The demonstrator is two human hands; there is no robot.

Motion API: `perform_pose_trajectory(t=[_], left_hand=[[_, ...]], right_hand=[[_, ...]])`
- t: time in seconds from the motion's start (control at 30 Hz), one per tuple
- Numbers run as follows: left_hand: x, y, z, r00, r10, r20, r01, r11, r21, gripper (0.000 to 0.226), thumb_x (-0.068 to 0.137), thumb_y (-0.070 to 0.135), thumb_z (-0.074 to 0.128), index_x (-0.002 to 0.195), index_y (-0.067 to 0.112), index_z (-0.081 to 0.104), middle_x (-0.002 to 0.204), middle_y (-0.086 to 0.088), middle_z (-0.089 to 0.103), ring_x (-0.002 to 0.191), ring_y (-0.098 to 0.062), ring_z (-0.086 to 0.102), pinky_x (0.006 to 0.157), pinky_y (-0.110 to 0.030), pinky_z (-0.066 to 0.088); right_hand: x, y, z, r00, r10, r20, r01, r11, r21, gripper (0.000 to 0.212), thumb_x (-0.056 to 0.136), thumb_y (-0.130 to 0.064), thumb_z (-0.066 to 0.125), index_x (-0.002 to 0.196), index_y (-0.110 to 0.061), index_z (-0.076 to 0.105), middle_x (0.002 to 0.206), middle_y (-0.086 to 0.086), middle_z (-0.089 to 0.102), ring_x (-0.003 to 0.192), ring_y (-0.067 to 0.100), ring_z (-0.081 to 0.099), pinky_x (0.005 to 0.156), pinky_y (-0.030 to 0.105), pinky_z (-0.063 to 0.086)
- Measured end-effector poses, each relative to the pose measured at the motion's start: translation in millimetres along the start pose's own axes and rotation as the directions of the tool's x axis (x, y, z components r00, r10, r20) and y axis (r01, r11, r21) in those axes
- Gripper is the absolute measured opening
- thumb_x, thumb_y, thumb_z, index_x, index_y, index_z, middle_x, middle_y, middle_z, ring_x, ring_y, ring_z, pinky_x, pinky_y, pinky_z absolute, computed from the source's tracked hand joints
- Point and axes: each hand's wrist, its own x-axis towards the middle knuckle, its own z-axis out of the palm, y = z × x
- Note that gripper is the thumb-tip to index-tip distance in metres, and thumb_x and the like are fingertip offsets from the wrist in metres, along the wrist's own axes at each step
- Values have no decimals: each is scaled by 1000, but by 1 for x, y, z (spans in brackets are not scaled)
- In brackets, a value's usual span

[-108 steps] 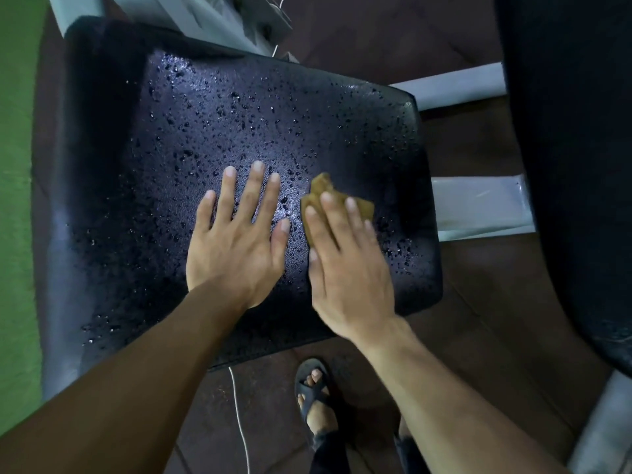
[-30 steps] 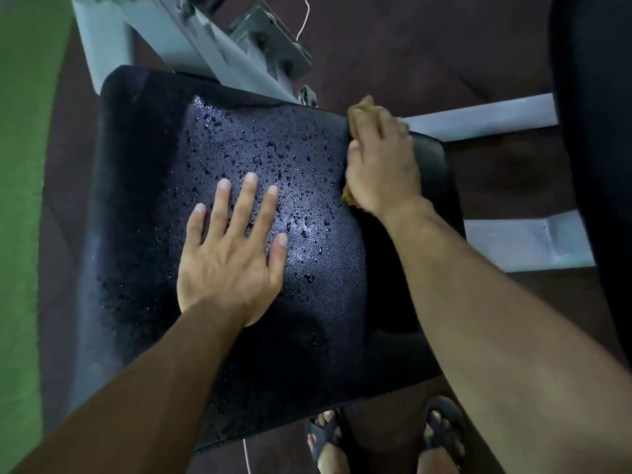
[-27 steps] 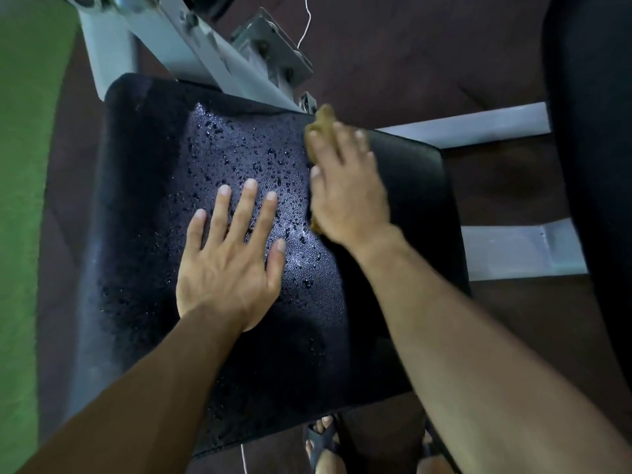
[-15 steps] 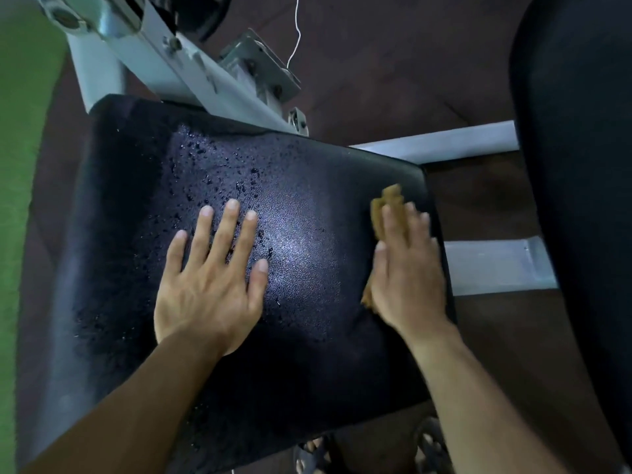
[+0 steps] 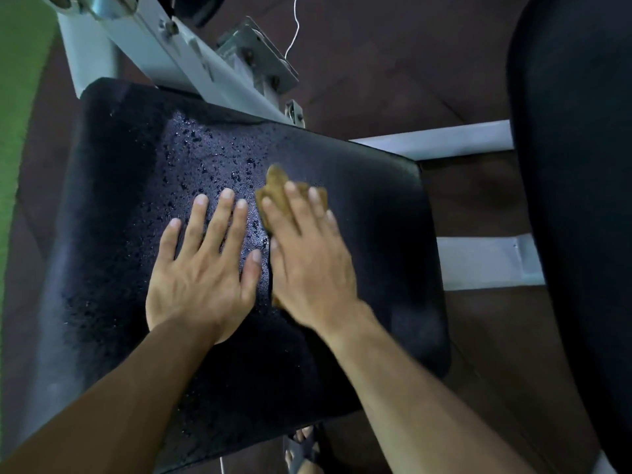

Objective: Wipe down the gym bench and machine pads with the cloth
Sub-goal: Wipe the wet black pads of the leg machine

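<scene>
A black padded seat point(image 5: 376, 206) fills the middle of the view, with water droplets on its left and centre and a smooth right part. My left hand point(image 5: 201, 265) lies flat on the pad with fingers straight and spread. Right beside it, my right hand point(image 5: 307, 258) presses a small brown cloth point(image 5: 277, 189) onto the pad with straight fingers. Only the far end of the cloth shows beyond the fingertips, plus a bit under the wrist.
A grey metal machine frame point(image 5: 178, 53) with bolts rises behind the pad, and grey bars point(image 5: 431, 138) run right. A second black pad point(image 5: 574, 200) stands at the right edge. Green flooring point(image 5: 20, 80) lies left. A sandalled foot point(image 5: 302, 453) shows below the pad.
My right hand slid the cloth left from the pad's right edge to the centre, next to my left hand. The left hand stayed flat in place. Fewer droplets remain on the right side.
</scene>
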Motion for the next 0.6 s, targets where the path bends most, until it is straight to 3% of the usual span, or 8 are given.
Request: perform_pose_trajectory(t=[0.1,0.23,0.43,0.5,0.6], left_hand=[[0,0,-2,1000,2,1,-2,1000,0,65,98,50,12,155,20,11,163,2,7,149,-23,9,116,-46,14],[-2,-1,0,1000,3,2,-4,1000,7,65,98,52,8,155,22,6,163,2,3,149,-22,4,118,-46,12],[-1,-1,1,1000,13,-25,-13,1000,7,64,99,52,5,155,22,2,163,2,1,149,-23,2,119,-46,10],[-3,-1,1,999,11,-32,-11,1000,7,64,99,52,5,155,23,2,163,2,1,149,-22,2,119,-46,9],[-4,1,2,999,30,-46,-29,999,15,63,99,51,6,154,23,1,163,2,-1,149,-22,-1,119,-45,7]], right_hand=[[-58,14,-2,998,20,58,-18,999,-40,56,95,-29,42,149,-31,29,162,1,16,150,26,9,118,45,19],[-88,69,-17,968,252,-10,-251,957,-148,58,92,-29,36,150,-28,30,161,5,21,148,27,16,116,51,24],[-25,102,-24,850,508,-140,-514,858,-8,55,95,-31,32,150,-23,31,160,10,21,146,36,17,117,49,18],[-3,84,-17,875,447,-184,-462,886,-46,54,93,-29,35,146,-21,37,156,16,29,142,41,24,115,50,22],[-3,45,-4,956,245,-160,-264,958,-111,54,92,-30,40,145,-21,39,154,15,33,140,41,28,114,53,25]])
